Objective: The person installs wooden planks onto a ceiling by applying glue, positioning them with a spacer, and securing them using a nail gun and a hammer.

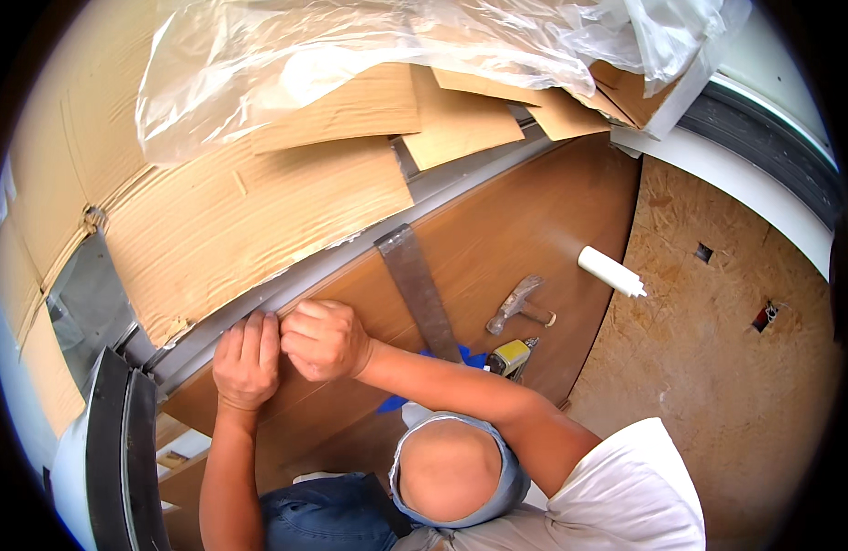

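My left hand (247, 361) and my right hand (325, 341) are side by side at the far edge of a brown wood-grain panel (534, 220), against a grey metal rail (318, 274). The left fingers are bent over that edge, pressed together. My right hand is curled into a fist, its knuckles up, touching the left fingertips. Whatever the fingers pinch is hidden under them. A dark flat strip (415, 285) lies across the panel to the right of my hands. Beyond my right forearm rest a hammer (521, 306), a yellow-and-black power tool (509, 358) and a white cartridge-like tube (610, 271).
Cardboard sheets (259, 225) cover the area past the rail, with clear plastic film (350, 55) over them. A chipboard surface (709, 367) with two cut-outs stands at the right. My bent knee (450, 470) is close below. Blue material (392, 403) lies by the power tool.
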A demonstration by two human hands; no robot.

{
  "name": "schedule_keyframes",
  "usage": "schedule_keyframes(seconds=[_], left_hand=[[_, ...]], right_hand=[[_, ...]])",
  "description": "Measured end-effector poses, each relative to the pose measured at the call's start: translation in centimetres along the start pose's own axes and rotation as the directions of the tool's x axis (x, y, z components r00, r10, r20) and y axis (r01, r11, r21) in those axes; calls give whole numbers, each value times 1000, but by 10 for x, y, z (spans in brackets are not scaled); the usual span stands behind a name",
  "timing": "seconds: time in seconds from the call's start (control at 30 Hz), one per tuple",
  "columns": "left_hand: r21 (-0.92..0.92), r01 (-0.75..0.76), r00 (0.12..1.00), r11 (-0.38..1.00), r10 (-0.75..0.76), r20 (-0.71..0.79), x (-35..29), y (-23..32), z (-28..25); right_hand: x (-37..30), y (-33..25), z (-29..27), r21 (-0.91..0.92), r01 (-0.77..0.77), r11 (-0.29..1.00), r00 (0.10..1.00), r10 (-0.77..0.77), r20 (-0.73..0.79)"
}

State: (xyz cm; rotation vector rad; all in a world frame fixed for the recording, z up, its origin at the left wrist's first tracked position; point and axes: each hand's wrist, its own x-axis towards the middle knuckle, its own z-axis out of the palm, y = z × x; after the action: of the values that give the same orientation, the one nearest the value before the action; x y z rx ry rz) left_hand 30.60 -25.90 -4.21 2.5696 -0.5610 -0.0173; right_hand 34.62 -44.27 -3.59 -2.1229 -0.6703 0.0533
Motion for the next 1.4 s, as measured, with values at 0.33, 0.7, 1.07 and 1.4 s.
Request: schedule_keyframes(seconds=[0.33, 0.7, 1.07, 1.4], left_hand=[[-17, -45, 999, 999, 45, -15, 3, 1, 2], [135, -64, 988, 989, 82, -133, 1, 8, 18], [231, 129, 991, 964, -118, -61, -44, 62, 8], [145, -13, 918, 989, -45, 393, -161, 123, -15]], right_hand=[[-6, 1, 0, 17, 28, 999, 996, -27, -81], [-21, 12, 4, 64, 83, 995, 986, -73, -148], [-336, -61, -214, -201, -567, 799, 783, 447, -433], [-456, -48, -194, -356, -899, 256, 393, 830, -396]])
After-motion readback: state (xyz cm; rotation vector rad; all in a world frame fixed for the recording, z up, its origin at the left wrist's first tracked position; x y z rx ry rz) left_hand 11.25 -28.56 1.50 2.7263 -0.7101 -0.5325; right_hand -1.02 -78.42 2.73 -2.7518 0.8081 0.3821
